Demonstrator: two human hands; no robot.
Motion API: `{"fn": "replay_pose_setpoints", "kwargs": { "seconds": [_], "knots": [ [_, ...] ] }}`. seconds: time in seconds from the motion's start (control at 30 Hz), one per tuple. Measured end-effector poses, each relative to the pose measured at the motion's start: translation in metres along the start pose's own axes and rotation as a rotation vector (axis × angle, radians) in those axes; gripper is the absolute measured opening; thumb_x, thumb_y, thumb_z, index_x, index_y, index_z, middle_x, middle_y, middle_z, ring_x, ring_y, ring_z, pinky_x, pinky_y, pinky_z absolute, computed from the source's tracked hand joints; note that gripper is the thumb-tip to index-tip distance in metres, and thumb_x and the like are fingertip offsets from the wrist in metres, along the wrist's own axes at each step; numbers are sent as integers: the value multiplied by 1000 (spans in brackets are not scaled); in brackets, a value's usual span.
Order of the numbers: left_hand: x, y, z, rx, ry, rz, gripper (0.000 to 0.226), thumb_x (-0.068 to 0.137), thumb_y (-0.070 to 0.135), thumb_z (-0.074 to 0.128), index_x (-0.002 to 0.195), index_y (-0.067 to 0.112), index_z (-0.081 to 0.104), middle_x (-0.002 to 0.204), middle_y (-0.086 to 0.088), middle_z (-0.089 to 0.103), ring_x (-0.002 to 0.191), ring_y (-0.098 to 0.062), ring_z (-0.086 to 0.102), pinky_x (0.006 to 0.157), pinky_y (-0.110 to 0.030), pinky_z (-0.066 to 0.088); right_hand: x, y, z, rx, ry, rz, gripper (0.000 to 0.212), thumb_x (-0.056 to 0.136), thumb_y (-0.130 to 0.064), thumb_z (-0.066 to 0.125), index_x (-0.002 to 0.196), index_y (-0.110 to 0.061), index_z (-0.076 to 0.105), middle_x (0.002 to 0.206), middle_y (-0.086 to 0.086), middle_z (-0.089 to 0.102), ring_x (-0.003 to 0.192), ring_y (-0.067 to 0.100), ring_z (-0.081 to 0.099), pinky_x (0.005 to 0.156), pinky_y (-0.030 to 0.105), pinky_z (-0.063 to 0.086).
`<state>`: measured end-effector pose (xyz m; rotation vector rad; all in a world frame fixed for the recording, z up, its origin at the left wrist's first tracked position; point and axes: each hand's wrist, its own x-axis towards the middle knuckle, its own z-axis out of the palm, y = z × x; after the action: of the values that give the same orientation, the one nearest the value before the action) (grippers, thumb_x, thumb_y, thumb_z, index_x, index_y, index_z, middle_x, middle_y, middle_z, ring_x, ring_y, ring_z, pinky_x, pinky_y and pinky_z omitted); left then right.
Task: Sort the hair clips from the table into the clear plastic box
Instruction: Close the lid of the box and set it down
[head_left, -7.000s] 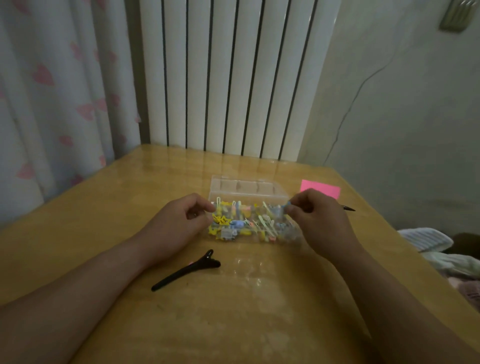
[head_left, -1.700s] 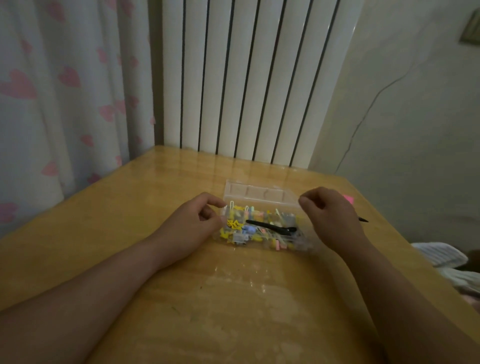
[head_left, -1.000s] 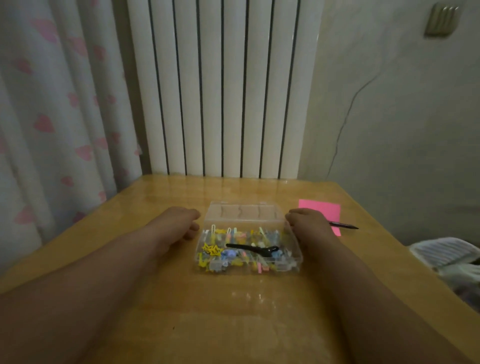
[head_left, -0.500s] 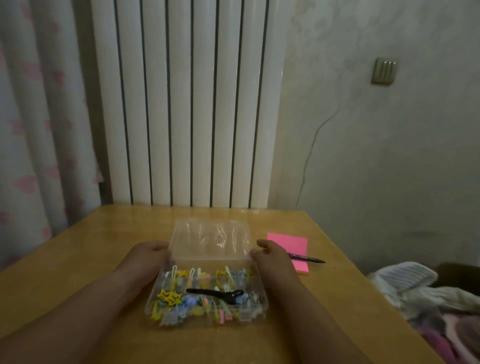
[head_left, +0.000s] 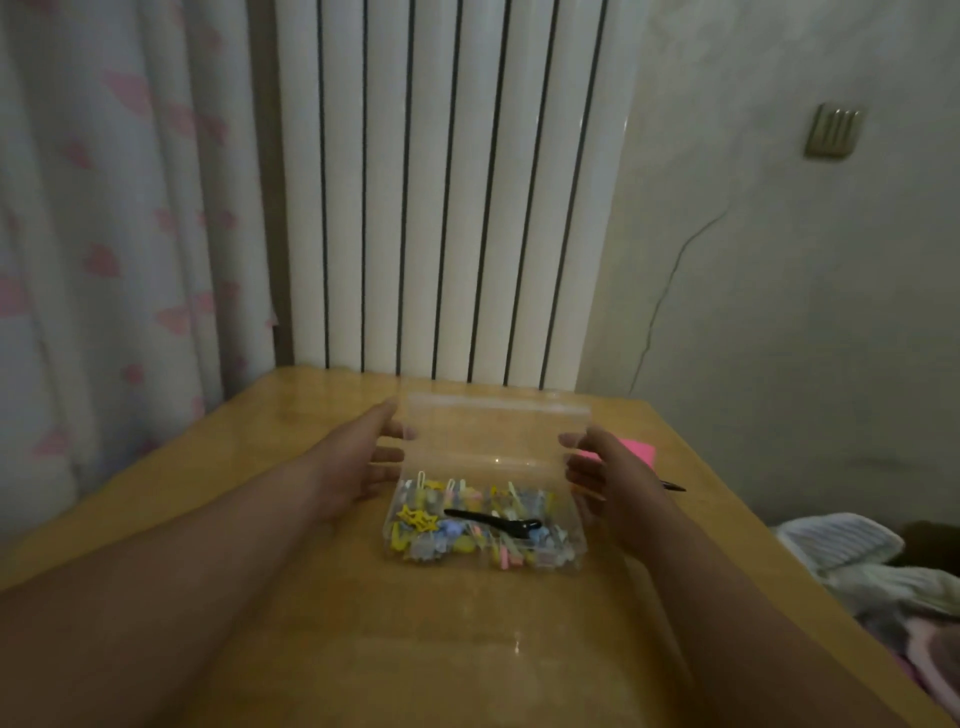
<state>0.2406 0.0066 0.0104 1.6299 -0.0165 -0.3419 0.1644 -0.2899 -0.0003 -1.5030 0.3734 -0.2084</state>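
Note:
The clear plastic box (head_left: 483, 564) sits on the wooden table (head_left: 415, 649), filled with several small coloured hair clips, among them a yellow star clip (head_left: 415, 517). A long black hair clip (head_left: 493, 519) lies across the top of them. The box's clear lid (head_left: 493, 431) stands raised, nearly upright. My left hand (head_left: 363, 462) holds the lid's left edge, thumb at its top corner. My right hand (head_left: 602, 473) holds the lid's right edge with its fingertips.
A pink sticky-note pad (head_left: 639, 449) and a dark pen (head_left: 672, 487) lie just right of the box, partly behind my right hand. Clothes (head_left: 857, 561) are heaped off the table's right edge. A white radiator (head_left: 441, 208) and curtain (head_left: 104, 234) stand behind.
The black clip went from the table into the box. Both hands moved to the lid's sides and swung it up from lying flat behind the box to nearly upright.

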Motion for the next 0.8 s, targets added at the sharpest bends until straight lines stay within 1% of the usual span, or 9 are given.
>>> {"fn": "replay_pose_setpoints", "kwargs": {
  "seconds": [0.07,0.17,0.23,0.33,0.43,0.5,0.57,0.67,0.8],
  "knots": [
    [-15,-2,-2,39,-56,-5,52,104,61,46,117,17,72,125,-13,67,113,-29,67,114,-45,43,-16,-2,-6,-109,-33,-44,39,98,-56,61,118,-26,77,124,3,69,118,24,63,108,51,48],
    [-39,-11,2,211,-104,34,33,103,47,60,120,22,72,129,-8,70,112,-23,66,107,-42,51,-45,4,-11,-326,-84,-174,22,101,-39,65,116,-28,76,121,-4,69,114,18,63,97,37,52],
    [-52,-22,5,369,-90,134,25,106,38,60,128,32,69,134,1,63,120,-20,60,98,-36,50,-59,17,-14,-484,-101,-267,19,101,-33,67,119,-32,74,121,-6,69,111,17,65,89,34,54],
    [-62,-37,8,468,-59,269,32,109,42,53,140,39,61,144,3,54,132,-20,54,99,-33,44,-71,32,-11,-686,3,-379,27,101,-45,63,126,-38,71,124,-7,69,113,17,65,97,41,56],
    [-65,-47,13,664,92,387,37,111,47,44,141,35,63,145,1,60,127,-21,59,101,-38,50,-83,37,-4,-779,104,-442,31,105,-49,53,131,-39,68,125,-9,72,106,12,68,94,40,57],
    [-73,-51,19,838,147,419,48,109,59,35,144,37,58,145,2,60,126,-21,60,105,-43,51,-92,41,-2,-909,100,-489,39,105,-59,45,137,-44,62,127,-11,73,104,11,69,93,39,57],
    [-84,-52,23,998,146,413,68,98,78,29,151,40,49,151,5,56,134,-20,56,109,-46,46,-102,43,-1,-1065,86,-501,51,99,-71,43,145,-50,53,124,-10,74,108,12,69,92,36,56],
    [-96,-49,29,1191,155,407,84,87,89,39,155,40,39,149,2,56,134,-25,55,111,-48,43,-107,42,3,-1219,124,-543,66,91,-80,47,150,-51,47,119,-8,75,106,11,69,91,34,55],
    [-99,-47,36,1315,169,429,77,92,82,43,153,36,35,141,-7,58,127,-33,56,107,-49,42,-112,39,14,-1314,177,-609,63,91,-77,53,146,-46,52,106,-8,77,99,12,70,85,32,54]
  ]
}}
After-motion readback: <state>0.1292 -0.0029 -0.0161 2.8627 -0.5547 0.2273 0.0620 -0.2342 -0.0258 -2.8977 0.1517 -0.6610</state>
